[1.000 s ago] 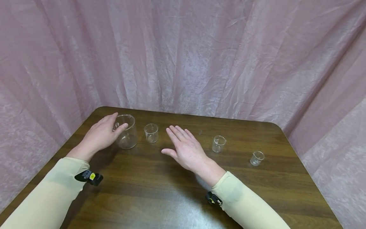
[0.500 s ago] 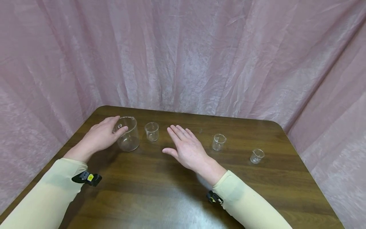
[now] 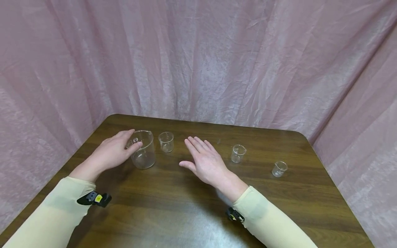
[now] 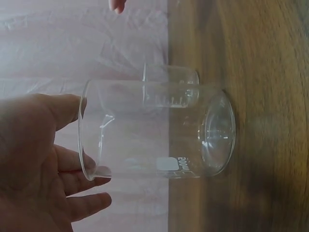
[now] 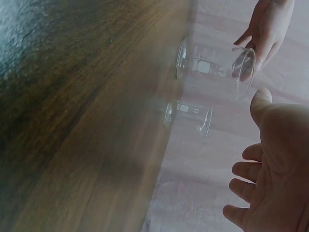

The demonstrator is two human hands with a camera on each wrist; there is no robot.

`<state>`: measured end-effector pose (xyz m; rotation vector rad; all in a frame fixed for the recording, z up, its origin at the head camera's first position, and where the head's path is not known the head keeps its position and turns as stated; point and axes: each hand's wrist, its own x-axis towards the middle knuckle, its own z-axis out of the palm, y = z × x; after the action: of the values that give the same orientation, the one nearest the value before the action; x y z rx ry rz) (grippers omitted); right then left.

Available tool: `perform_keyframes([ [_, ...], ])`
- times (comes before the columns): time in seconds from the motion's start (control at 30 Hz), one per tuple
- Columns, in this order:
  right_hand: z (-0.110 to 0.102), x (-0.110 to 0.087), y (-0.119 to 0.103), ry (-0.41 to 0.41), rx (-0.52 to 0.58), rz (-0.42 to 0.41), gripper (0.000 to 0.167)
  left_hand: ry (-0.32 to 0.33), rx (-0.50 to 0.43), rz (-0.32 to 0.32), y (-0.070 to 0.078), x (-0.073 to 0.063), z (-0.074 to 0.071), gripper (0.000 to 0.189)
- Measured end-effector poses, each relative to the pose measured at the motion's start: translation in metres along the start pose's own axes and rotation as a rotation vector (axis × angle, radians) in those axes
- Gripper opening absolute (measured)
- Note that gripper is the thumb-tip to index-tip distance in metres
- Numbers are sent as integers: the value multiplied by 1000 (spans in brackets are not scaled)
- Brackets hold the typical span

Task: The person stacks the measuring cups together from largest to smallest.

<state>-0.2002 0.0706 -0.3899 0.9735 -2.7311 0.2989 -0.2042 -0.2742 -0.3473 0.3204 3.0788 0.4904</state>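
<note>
In the head view my left hand holds the large glass beaker by its upper rim, thumb on the near side. The left wrist view shows its 500 ml mark, with the fingertips spread at the far rim. Just beyond and right of this large beaker stands a medium beaker. My right hand hovers over the middle of the table, holding nothing, its fingers together and thumb out to the left. From the right wrist, both of these beakers appear beyond my right thumb.
Two smaller glass beakers stand to the right: one beaker past my right hand, and the smallest beaker farther right. The brown wooden table has rounded back corners, with a pink curtain behind it.
The large beaker has moved slightly right and nearer to me, together with my left hand. My right hand keeps nearly the same place and pose.
</note>
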Motion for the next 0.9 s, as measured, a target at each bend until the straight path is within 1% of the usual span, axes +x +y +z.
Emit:
perform_keyframes([
  [0.13,0,-3,1,-12,9,18,83,1,3,14,6,-3,2,88],
  [0.33,0,-7,2,-30,21,38,82,23,5,49,14,-9,7,87],
  [0.5,-1,-11,3,-29,64,37,82,34,-13,76,25,-12,11,88],
  [0.77,-1,-16,0,-39,172,51,82,59,-21,118,43,-15,19,86],
  [0.9,-2,-19,0,-43,188,58,81,70,-26,138,50,-15,24,84],
])
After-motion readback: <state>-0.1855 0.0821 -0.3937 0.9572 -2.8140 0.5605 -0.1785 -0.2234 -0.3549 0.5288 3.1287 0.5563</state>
